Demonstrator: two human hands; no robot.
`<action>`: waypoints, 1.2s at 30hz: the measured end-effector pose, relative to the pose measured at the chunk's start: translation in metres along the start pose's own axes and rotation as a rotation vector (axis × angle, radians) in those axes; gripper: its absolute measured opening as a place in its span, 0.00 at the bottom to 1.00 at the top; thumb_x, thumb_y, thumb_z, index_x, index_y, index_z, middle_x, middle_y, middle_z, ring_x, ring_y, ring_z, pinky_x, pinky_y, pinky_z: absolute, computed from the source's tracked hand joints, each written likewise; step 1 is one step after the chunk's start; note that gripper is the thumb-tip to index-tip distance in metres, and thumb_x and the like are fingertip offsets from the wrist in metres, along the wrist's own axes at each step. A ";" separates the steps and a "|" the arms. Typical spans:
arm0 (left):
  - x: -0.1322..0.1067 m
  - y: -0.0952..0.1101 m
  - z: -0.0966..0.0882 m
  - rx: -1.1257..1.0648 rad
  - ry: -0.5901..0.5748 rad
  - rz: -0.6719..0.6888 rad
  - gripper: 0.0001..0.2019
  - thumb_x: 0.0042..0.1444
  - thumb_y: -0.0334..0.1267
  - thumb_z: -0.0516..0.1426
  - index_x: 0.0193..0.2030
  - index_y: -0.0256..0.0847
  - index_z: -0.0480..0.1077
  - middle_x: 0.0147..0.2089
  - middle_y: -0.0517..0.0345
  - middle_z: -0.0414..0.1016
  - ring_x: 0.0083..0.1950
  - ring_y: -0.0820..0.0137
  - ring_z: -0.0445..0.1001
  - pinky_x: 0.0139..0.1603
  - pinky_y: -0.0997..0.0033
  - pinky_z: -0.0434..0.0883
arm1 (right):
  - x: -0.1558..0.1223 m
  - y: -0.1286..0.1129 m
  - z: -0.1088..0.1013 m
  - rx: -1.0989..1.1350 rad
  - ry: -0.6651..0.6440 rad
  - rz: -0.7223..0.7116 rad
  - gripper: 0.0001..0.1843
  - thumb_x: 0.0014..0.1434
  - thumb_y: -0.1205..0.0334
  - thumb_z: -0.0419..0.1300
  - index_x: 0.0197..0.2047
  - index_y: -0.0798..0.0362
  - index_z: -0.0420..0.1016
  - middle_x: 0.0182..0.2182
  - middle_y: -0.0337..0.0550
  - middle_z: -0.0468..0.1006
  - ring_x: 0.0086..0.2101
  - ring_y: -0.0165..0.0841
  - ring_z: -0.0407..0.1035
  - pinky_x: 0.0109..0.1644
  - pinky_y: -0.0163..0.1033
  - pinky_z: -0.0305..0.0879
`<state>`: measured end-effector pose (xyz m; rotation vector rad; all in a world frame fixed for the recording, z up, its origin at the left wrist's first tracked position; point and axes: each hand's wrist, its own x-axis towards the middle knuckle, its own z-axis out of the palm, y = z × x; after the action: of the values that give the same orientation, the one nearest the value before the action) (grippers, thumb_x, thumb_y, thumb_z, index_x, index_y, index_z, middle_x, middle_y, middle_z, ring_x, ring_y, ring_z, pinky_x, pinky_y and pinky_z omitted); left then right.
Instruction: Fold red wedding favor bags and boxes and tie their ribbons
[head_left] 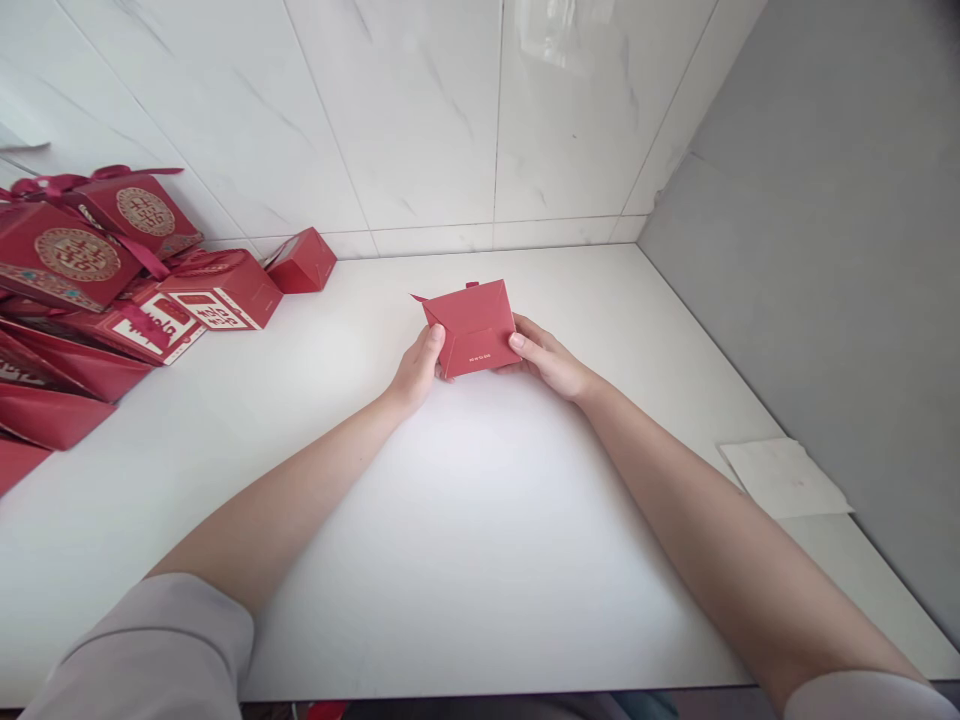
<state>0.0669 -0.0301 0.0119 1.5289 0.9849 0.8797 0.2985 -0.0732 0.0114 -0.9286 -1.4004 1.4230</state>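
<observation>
A small red gift box (474, 325) is held between my two hands over the white table (480, 520). One flat side with folded seams and small pale lettering faces me. A bit of dark red ribbon sticks out behind its top and at its left corner. My left hand (420, 365) grips the left edge, thumb on the near face. My right hand (546, 355) closes round the right edge in the same way. The fingers behind the box are mostly hidden.
Several red gift boxes with ribbons and gold or white emblems are piled at the left, among them a patterned box (82, 255). A plain red box (302, 262) lies by the tiled wall (420, 110). White paper (786, 476) rests at the right, beside a grey panel (832, 250).
</observation>
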 end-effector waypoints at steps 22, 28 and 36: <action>0.002 -0.001 0.000 0.007 0.005 -0.017 0.48 0.54 0.82 0.48 0.61 0.40 0.71 0.53 0.42 0.80 0.41 0.64 0.76 0.33 0.67 0.75 | 0.001 0.002 -0.001 0.004 0.007 0.010 0.46 0.61 0.31 0.65 0.73 0.45 0.62 0.70 0.52 0.70 0.64 0.48 0.71 0.62 0.53 0.80; 0.004 -0.005 -0.003 0.012 -0.014 -0.003 0.47 0.56 0.81 0.47 0.60 0.40 0.72 0.50 0.42 0.81 0.39 0.65 0.75 0.34 0.67 0.75 | 0.002 0.003 -0.002 0.006 0.010 0.008 0.45 0.61 0.30 0.65 0.72 0.46 0.63 0.69 0.53 0.71 0.64 0.48 0.71 0.63 0.54 0.79; 0.004 -0.004 -0.002 0.018 -0.008 0.000 0.47 0.56 0.82 0.46 0.61 0.41 0.73 0.52 0.43 0.81 0.39 0.66 0.75 0.32 0.68 0.74 | 0.003 0.003 -0.002 -0.005 0.007 0.006 0.45 0.62 0.30 0.65 0.73 0.46 0.62 0.68 0.52 0.71 0.65 0.48 0.71 0.62 0.53 0.79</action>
<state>0.0664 -0.0250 0.0084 1.5464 0.9901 0.8663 0.2991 -0.0699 0.0090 -0.9406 -1.3974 1.4203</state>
